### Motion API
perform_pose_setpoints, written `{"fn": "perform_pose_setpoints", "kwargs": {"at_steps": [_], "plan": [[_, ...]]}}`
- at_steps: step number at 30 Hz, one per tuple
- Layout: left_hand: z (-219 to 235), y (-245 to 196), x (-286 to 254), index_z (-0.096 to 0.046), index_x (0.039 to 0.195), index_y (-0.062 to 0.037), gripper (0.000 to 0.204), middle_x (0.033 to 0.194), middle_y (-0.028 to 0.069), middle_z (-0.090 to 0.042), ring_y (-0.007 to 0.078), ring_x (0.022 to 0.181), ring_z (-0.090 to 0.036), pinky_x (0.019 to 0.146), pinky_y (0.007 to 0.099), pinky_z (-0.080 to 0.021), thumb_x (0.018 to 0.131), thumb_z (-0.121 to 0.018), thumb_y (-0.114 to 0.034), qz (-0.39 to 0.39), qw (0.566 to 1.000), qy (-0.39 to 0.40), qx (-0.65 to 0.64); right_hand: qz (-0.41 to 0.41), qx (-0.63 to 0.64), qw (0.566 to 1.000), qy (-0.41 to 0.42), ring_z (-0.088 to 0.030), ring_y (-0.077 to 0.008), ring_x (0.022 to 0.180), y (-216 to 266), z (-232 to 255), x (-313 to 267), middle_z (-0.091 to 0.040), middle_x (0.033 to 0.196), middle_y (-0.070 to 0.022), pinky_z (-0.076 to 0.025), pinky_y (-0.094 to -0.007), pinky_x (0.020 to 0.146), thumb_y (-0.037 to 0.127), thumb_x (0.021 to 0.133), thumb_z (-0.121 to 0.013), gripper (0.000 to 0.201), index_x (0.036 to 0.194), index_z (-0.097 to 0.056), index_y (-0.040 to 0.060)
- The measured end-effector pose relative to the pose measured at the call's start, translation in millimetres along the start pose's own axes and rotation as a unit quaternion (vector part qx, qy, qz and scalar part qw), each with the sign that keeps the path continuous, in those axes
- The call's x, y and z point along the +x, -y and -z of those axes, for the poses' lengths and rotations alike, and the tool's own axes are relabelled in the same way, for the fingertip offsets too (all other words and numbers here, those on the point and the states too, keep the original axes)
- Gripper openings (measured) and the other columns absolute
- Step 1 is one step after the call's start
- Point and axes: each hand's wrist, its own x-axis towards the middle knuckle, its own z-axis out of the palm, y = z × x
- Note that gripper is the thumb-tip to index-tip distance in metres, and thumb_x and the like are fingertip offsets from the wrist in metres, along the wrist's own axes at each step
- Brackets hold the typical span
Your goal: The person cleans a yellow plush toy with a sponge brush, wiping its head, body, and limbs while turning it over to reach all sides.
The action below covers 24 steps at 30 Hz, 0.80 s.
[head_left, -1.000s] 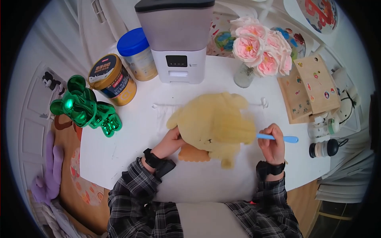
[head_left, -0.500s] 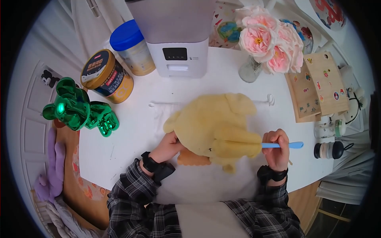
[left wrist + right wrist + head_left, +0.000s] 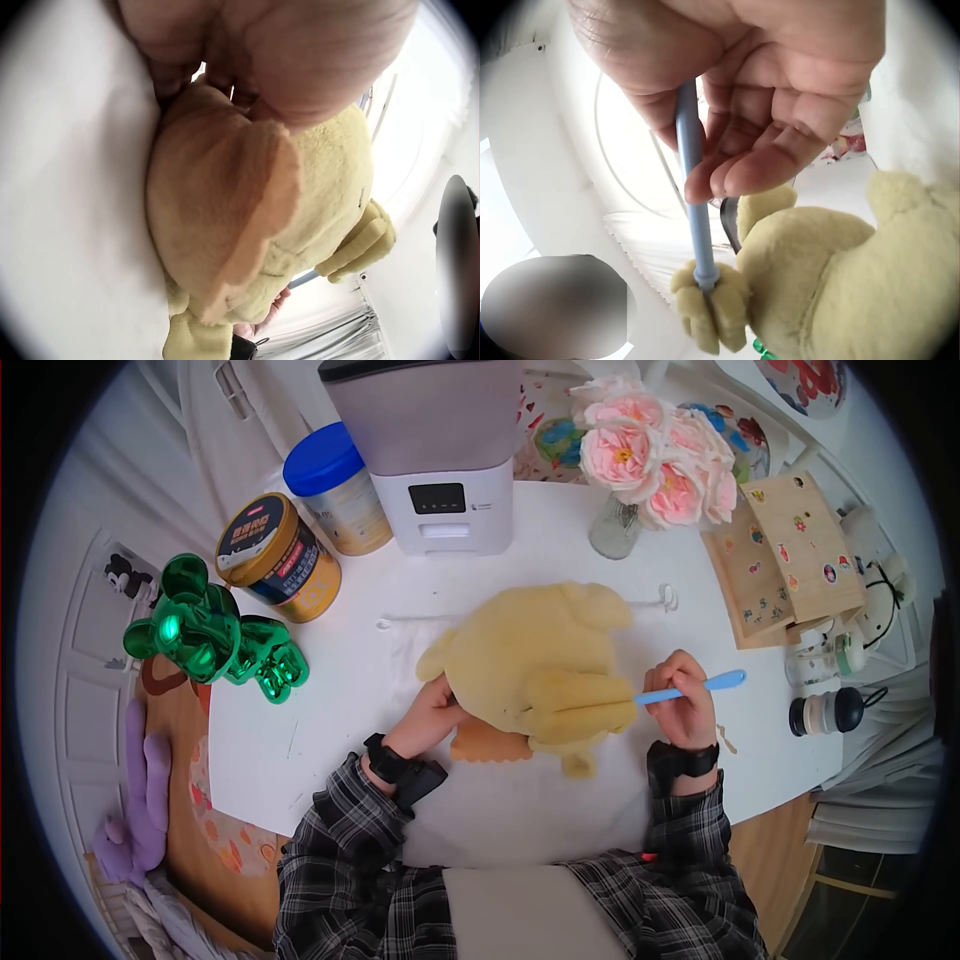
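Note:
A yellow plush toy point(image 3: 510, 645) lies on the white table, an orange scalloped-edged fabric piece point(image 3: 225, 195) on its near side. My left hand point(image 3: 425, 722) grips the toy's near-left edge, thumb on top and the fingers partly hidden beneath. In my right hand point(image 3: 683, 705) is a sponge brush, its blue handle point(image 3: 694, 165) pinched between thumb and fingers. The brush's yellow lobed sponge head point(image 3: 720, 304) appears beside the toy in the right wrist view. From the head view, that sponge overlaps the toy's right part, with the handle's free end pointing right and slightly away.
A green shiny bear figure point(image 3: 215, 630), a gold can point(image 3: 280, 555) and a blue-lidded tub point(image 3: 340, 490) stand at left. Behind are a grey-white dispenser point(image 3: 440, 470) and roses point(image 3: 650, 455) in a glass vase. A stickered wooden box point(image 3: 790, 560) and small jars point(image 3: 825, 712) stand at right.
The brush handle has tilted, its free end swinging away from me. My right hand has shifted slightly away with it. The left hand keeps its hold on the toy.

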Motion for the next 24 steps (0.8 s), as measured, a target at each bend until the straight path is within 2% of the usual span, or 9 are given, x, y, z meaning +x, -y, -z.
{"fn": "perform_pose_setpoints", "kwargs": {"at_steps": [5,8,11,12,16,20,24], "plan": [[-4,-6,5,-0.042,0.135,-0.0034,0.048,0.13,0.0036,-0.053,0.0134,0.118,-0.05,0.1,0.0302,-0.039,0.089,-0.057,-0.004,-0.011,1.0,-0.007,0.007,-0.005,-0.06,0.998,0.003,-0.046,-0.0145,0.051,16,27,-3,-0.05,0.058,-0.0067,-0.036,-0.0252,0.048,0.013,0.086,-0.053,0.013,0.083,-0.055,0.0008],[-5,-7,2,-0.043,0.134,-0.003,0.046,0.129,0.0041,-0.054,0.014,0.117,-0.051,0.1,0.0306,-0.04,0.09,-0.057,-0.005,0.003,1.0,0.002,0.004,0.039,-0.017,0.998,0.035,-0.045,-0.0136,0.054,22,29,-6,-0.05,0.061,-0.0054,-0.036,-0.0254,0.049,0.016,0.088,-0.052,0.015,0.086,-0.054,0.0011],[-6,-8,5,-0.043,0.133,-0.0026,0.045,0.128,0.0045,-0.054,0.0142,0.117,-0.051,0.1,0.0306,-0.04,0.09,-0.057,-0.005,-0.002,1.0,0.0,0.008,0.087,0.06,0.994,-0.032,-0.045,-0.0134,0.057,19,-4,-3,-0.051,0.066,-0.0048,-0.037,-0.026,0.052,0.018,0.09,-0.051,0.017,0.09,-0.054,0.0016],[-7,-7,6,-0.044,0.133,-0.0025,0.045,0.128,0.0045,-0.054,0.0142,0.117,-0.051,0.099,0.0305,-0.04,0.09,-0.057,-0.005,-0.005,1.0,-0.002,0.009,0.092,0.062,0.994,-0.022,-0.046,-0.0131,0.061,20,-16,-1,-0.051,0.069,-0.004,-0.038,-0.0262,0.055,0.02,0.093,-0.05,0.018,0.094,-0.054,0.0024],[-9,-6,7,-0.043,0.133,-0.0025,0.045,0.128,0.0043,-0.054,0.0138,0.116,-0.051,0.099,0.0298,-0.04,0.09,-0.058,-0.006,-0.011,1.0,0.017,-0.003,0.06,0.005,0.995,-0.075,-0.044,-0.0118,0.059,18,-31,8,-0.046,0.065,-0.0014,-0.037,-0.0254,0.054,0.016,0.093,-0.05,0.014,0.096,-0.055,0.0034],[-9,-6,7,-0.044,0.133,-0.0035,0.046,0.128,0.0041,-0.055,0.0133,0.116,-0.052,0.099,0.0293,-0.04,0.09,-0.058,-0.008,-0.029,0.999,0.007,-0.015,0.081,0.086,0.986,-0.115,-0.043,-0.0098,0.055,12,18,1,-0.045,0.064,-0.0005,-0.034,-0.0241,0.053,0.011,0.088,-0.05,0.009,0.092,-0.054,0.0039],[-9,-3,10,-0.044,0.133,-0.0044,0.046,0.128,0.0037,-0.055,0.0131,0.116,-0.052,0.099,0.0292,-0.04,0.09,-0.059,-0.009,-0.028,1.0,0.004,-0.013,0.149,0.076,0.973,-0.16,-0.042,-0.01,0.055,26,44,-9,-0.045,0.066,-0.0013,-0.033,-0.0234,0.051,0.009,0.088,-0.05,0.008,0.092,-0.054,0.004]]}}
